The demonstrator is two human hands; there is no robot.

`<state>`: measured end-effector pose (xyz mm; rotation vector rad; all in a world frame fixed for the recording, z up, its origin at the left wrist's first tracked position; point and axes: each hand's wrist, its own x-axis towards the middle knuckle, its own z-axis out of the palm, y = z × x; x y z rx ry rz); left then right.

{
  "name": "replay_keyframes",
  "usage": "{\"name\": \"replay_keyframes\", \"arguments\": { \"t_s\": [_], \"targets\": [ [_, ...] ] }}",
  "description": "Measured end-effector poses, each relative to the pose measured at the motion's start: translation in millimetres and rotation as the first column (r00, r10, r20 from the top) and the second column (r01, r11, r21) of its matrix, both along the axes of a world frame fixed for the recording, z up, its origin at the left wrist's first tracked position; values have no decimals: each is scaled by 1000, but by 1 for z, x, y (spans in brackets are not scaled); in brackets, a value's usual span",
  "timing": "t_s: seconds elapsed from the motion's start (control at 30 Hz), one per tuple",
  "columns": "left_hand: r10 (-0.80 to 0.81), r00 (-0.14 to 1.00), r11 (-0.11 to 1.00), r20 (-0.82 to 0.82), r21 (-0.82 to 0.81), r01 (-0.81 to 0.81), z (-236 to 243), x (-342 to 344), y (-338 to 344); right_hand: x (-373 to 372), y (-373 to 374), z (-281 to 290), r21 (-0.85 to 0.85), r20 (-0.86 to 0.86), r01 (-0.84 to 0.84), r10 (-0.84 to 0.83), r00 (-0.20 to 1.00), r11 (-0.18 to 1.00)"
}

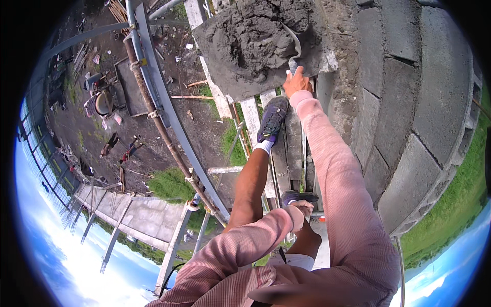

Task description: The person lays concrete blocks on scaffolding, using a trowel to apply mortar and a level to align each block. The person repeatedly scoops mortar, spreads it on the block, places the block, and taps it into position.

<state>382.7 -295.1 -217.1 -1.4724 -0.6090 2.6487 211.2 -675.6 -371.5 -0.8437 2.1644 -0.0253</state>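
Observation:
My right hand [297, 83] grips the handle of a trowel [292, 64]. The trowel's curved metal neck reaches into a heap of wet grey mortar [255, 38], and its blade is largely buried or smeared with mortar. A flat, mortar-coated board [232, 84] carries the heap, just beyond my left shoe [273, 118]. My left hand [303, 206] is drawn back by my bent right knee. Its fingers look curled closed, and whatever they may hold is hidden.
A wall of grey concrete blocks [394, 102] curves along the right. Scaffold planks [250, 115] lie underfoot with gaps between them. Metal scaffold pipes [163, 123] run along the left, with ground far below, a mixer [104, 102] and people [130, 148] there.

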Motion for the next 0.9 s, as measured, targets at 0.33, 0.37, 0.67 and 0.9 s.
{"name": "replay_keyframes", "arguments": {
  "t_s": [0.33,0.37,0.67,0.9],
  "targets": [
    [-62,997,941,-37,-335,46,18,-24,-8,-26,90,-31,-215,22,12,-7,1000,977],
    [-16,998,925,-57,-379,-7,18,-27,-9,-34,99,-24,-97,203,202,-179,963,975],
    [-262,963,824,70,-503,260,24,-31,-29,-20,-27,-66,322,849,491,-477,229,810],
    [71,992,816,-108,-565,-120,-4,-48,15,0,13,-19,39,615,388,-328,717,921]
  ]
}}
